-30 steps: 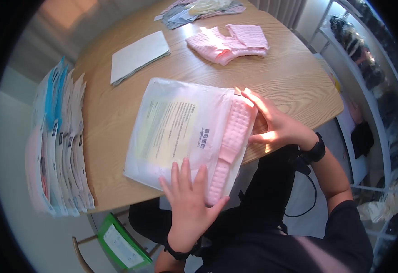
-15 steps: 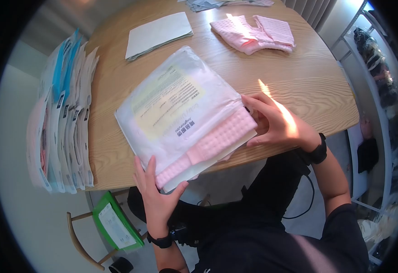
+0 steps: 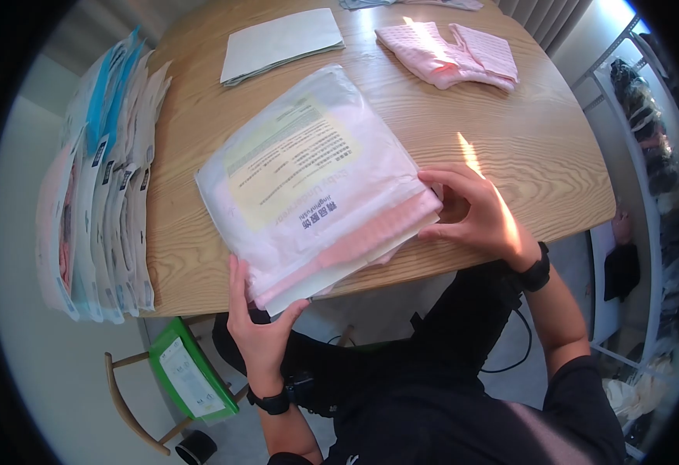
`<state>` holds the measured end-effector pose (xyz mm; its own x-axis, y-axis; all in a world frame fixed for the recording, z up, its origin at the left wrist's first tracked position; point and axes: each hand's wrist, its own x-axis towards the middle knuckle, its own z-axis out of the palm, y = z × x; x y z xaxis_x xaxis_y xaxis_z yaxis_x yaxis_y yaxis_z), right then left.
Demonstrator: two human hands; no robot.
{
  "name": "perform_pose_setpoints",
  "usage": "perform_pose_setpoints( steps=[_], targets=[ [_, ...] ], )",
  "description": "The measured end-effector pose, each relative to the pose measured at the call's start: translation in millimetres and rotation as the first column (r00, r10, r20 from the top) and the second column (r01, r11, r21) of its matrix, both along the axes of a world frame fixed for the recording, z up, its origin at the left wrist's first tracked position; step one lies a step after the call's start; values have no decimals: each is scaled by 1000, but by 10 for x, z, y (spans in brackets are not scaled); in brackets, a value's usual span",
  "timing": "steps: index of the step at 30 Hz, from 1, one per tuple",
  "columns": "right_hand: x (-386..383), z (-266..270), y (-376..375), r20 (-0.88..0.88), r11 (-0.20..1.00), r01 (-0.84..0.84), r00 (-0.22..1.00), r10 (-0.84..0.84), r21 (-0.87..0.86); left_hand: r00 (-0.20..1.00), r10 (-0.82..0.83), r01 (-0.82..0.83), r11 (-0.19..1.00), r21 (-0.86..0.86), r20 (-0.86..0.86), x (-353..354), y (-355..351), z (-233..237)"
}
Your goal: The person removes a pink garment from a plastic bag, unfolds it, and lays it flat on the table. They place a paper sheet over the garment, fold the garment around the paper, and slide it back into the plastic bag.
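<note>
I see left hand [image 3: 263,335], thumb spread wide, and right hand [image 3: 485,213], half curled, holding printed garment bag [image 3: 293,174] mid-frame, pink textured cloth [image 3: 359,242] poking from opening

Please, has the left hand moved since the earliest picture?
Yes. Judged against the row of packets, the left hand has moved leftward, closer to them.

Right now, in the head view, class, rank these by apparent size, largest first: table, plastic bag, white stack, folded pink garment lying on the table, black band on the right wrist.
1. Table
2. Plastic bag
3. White stack and folded pink garment: too alike to rank
4. Black band
</note>
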<state>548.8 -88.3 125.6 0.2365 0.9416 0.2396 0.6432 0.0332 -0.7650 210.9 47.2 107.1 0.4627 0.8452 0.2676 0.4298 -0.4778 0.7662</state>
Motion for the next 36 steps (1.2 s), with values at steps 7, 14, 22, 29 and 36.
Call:
perform_pose_setpoints(
  steps=[7, 14, 22, 29, 36],
  targets=[
    [-275, 36, 38, -192, 978, 209, 959, -207, -14, 964, 146, -126, 987, -101, 224, 160, -114, 26],
    [-401, 64, 79, -116, 963, 269, 956, -269, -11, 918, 340, -259, 903, -342, 203, 198, -112, 100],
    [-542, 54, 157, 11, 926, 360, 931, -364, 112, 934, 337, -344, 938, 39, 121, 232, -12, 33],
    [-541, -2, 217, 110, 900, 410, 897, -428, 149, 933, 357, -358, 934, -2, 39, 265, 56, 4],
    [-48, 314, 111, -33, 998, -6, 999, 8, 64, 933, 359, -359, 927, 109, 20, 293, 124, -57]
  ],
)
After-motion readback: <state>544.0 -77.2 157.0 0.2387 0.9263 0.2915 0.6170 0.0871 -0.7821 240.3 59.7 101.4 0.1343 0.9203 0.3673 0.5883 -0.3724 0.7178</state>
